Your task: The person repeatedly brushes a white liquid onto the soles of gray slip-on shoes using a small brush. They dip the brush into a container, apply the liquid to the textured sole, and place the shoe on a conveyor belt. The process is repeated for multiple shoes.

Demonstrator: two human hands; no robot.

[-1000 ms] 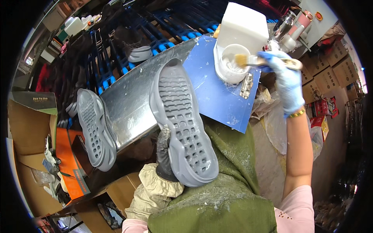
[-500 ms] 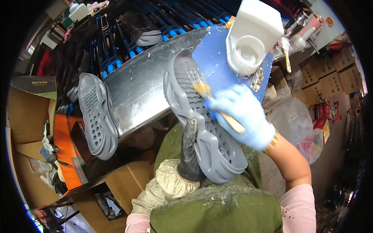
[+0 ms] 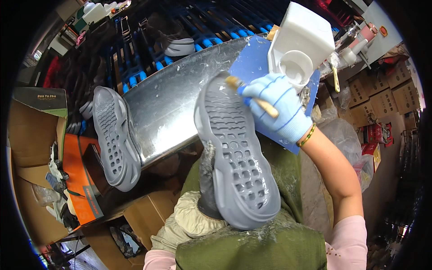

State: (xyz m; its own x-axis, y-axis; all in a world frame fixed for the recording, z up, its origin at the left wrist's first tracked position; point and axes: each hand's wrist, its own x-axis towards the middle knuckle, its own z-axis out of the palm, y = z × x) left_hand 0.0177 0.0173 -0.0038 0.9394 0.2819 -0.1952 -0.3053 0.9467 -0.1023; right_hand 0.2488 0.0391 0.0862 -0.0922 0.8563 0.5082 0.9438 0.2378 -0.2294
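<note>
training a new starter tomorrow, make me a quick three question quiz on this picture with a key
1. Pick one: what does the right hand hold?
a) scissors
b) a brush
c) a spoon

2. True or false: in the picture, the white cup is farther right than the grey sole in front of the apron.

3. Fill in the blank: the left hand, at the side of that sole, wears a ____ glove.

Key: 1. b; 2. true; 3. dark
</note>
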